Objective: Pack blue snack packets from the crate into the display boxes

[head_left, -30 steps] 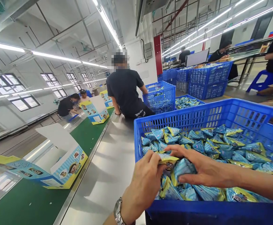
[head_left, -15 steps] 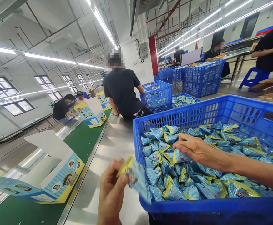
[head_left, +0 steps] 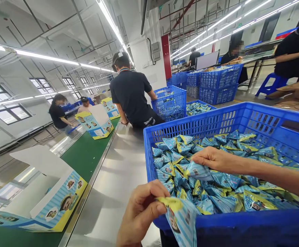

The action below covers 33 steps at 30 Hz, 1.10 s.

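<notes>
Between the thumb and fingers of my left hand [head_left: 142, 211] is the yellow edge of a blue-striped snack packet [head_left: 181, 219], which hangs at the near left corner of a large blue crate [head_left: 228, 223]. My right hand [head_left: 213, 159] reaches into that crate and pinches another blue packet [head_left: 197, 170], just above the pile. Many similar pyramid-shaped packets [head_left: 257, 200] in blue and yellow fill the crate.
Left of a steel worktop [head_left: 108, 192], a green conveyor belt [head_left: 87, 157] carries an open printed box [head_left: 62, 206] and another box [head_left: 95, 123] further off. A co-worker [head_left: 131, 92] sits ahead beside a smaller blue crate [head_left: 170, 104].
My left hand has moved right and toward me with its packet, now over the crate's near corner. My right hand has lifted its packet slightly. The view has shifted a little.
</notes>
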Each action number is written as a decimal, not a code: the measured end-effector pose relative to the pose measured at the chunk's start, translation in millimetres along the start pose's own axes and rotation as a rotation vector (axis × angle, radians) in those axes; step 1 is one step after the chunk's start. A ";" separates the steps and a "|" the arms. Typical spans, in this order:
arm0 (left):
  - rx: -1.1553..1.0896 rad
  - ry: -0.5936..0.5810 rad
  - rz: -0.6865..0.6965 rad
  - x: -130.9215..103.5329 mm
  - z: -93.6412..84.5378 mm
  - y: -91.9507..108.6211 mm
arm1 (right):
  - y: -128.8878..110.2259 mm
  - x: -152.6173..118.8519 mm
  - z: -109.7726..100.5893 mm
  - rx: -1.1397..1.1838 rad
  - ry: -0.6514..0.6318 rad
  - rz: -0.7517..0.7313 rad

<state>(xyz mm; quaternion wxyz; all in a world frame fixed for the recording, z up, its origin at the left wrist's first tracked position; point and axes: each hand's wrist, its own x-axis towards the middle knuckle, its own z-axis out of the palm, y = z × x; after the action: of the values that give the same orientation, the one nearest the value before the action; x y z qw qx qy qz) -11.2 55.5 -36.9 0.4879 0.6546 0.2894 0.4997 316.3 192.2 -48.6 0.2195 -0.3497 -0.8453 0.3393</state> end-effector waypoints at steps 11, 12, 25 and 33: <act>0.173 0.070 0.028 6.0 20.0 -8.0 | -2.2 7.5 9.3 -0.055 0.016 -0.057; 0.185 0.069 0.023 5.9 23.3 -10.8 | -5.7 6.8 12.2 -0.052 0.020 -0.072; 0.474 0.010 -0.013 3.5 35.1 -15.9 | -1.0 5.4 4.6 -0.038 -0.244 0.010; 0.588 0.081 -0.065 8.6 32.0 -27.0 | 119.2 -7.6 -11.1 -0.576 -0.439 0.489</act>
<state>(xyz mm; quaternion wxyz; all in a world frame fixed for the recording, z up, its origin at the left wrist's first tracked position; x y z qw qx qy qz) 24.6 61.3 -59.5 0.2811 0.7377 0.4617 0.4045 380.9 253.8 -128.8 -0.1588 -0.5059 -0.8244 0.1982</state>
